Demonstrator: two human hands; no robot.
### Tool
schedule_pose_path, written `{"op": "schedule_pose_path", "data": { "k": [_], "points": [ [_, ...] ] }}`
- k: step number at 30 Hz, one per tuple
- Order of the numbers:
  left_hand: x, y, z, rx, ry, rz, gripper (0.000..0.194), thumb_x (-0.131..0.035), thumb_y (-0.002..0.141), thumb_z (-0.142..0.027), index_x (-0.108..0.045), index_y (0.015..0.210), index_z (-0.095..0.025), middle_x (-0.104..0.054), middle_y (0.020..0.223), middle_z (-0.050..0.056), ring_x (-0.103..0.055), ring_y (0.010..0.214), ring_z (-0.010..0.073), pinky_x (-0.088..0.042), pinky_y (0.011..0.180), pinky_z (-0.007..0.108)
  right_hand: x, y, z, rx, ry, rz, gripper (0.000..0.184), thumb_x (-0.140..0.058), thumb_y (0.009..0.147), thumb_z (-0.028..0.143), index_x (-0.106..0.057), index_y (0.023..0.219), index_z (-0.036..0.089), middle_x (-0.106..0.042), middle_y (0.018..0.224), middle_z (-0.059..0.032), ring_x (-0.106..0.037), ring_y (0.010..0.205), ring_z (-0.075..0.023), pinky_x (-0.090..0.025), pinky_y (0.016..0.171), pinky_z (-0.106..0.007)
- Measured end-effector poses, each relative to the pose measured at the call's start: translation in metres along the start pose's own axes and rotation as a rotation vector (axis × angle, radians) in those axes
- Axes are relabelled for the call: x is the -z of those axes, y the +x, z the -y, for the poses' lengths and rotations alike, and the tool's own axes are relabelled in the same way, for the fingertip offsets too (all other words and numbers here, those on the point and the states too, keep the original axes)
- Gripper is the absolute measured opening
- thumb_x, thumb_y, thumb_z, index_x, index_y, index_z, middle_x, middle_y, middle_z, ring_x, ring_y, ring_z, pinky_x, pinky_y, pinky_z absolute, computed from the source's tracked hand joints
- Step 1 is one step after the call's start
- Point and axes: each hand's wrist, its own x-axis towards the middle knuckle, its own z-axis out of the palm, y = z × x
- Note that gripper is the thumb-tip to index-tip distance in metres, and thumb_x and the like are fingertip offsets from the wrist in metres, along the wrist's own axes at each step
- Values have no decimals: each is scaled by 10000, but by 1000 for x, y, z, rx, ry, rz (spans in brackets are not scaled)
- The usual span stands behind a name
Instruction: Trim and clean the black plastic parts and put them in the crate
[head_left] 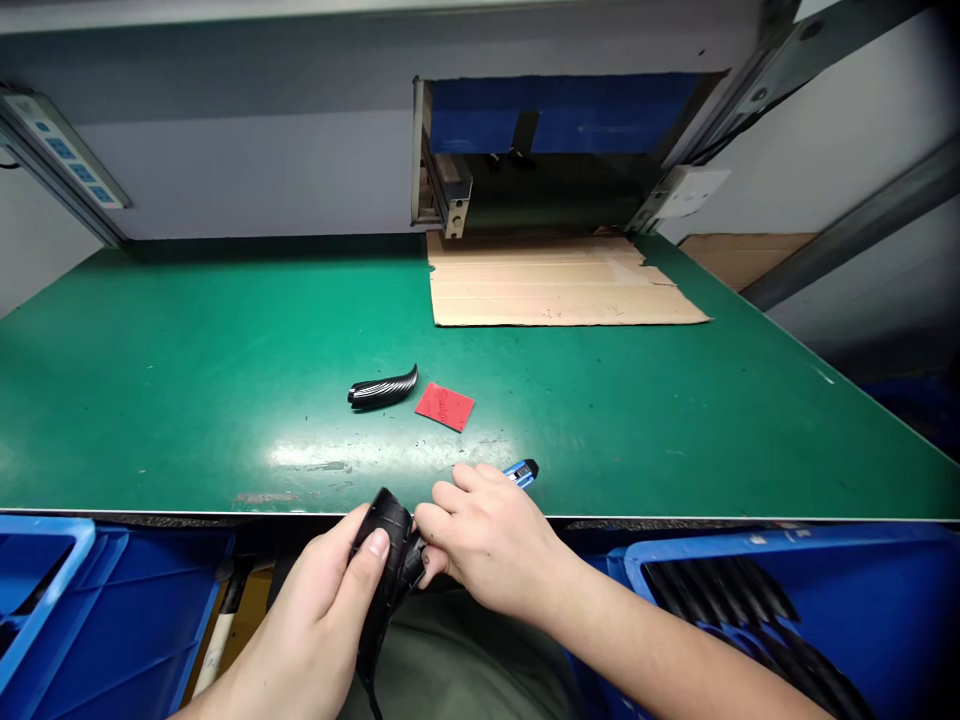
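My left hand (322,590) is closed around a long, curved black plastic part (379,575), its thumb pressed on the hollow side. My right hand (487,540) is curled in a fist against the part's right edge, its thumb low and close to the plastic. From the far side of that fist juts the blue-and-black end of a utility knife (521,472); the fingers cover the rest of it, blade included. Beyond the hands, a ribbed, glossy black handle-shaped piece (382,388) lies on the green table (225,400) beside a red rectangular pad (445,406) with dark markings.
A flat cardboard sheet (555,290) lies at the back, below an opening in the panel (262,170). Blue bins stand at the left (142,600) and right (885,590) below the table's front edge; the right one contains several black parts (720,590).
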Motion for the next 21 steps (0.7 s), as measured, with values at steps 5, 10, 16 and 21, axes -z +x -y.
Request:
{"op": "schedule_pose_path", "data": {
  "k": [5, 10, 16, 21],
  "points": [
    [0, 1, -3, 7, 37, 24, 343, -375, 965, -430, -595, 1152, -245, -637, 1127, 5, -545, 851, 157, -422, 854, 231, -1, -1, -1, 24, 22, 38, 295, -679, 877, 411, -517, 752, 199, -514, 688, -7, -396, 673, -196, -189, 592, -314],
    [-1, 2, -5, -34, 92, 21, 344, -377, 963, -427, -598, 1151, -242, -641, 1134, 18, -557, 845, 165, -432, 836, 238, -1, -2, -2, 19, 50, 77, 308, -660, 896, 449, -544, 764, 196, -540, 680, -10, -443, 657, -199, -221, 588, -301],
    [-2, -1, -8, -70, 180, -44, 367, -407, 936, -475, -629, 1121, -247, -677, 1078, 27, -593, 822, 191, -460, 739, 248, 13, -1, -18, 119, 431, 185, 388, -638, 910, 525, -542, 753, 184, -568, 696, 34, -512, 647, -147, -327, 615, -247],
    [-5, -3, -16, -36, 151, -140, 448, -434, 898, -542, -643, 1138, -227, -665, 1166, 47, -548, 1115, 269, -456, 860, 283, 37, -9, -45, -38, 769, 118, 256, -601, 970, 360, -529, 803, 180, -560, 757, 39, -511, 685, -123, -370, 634, -201]
  ]
}}
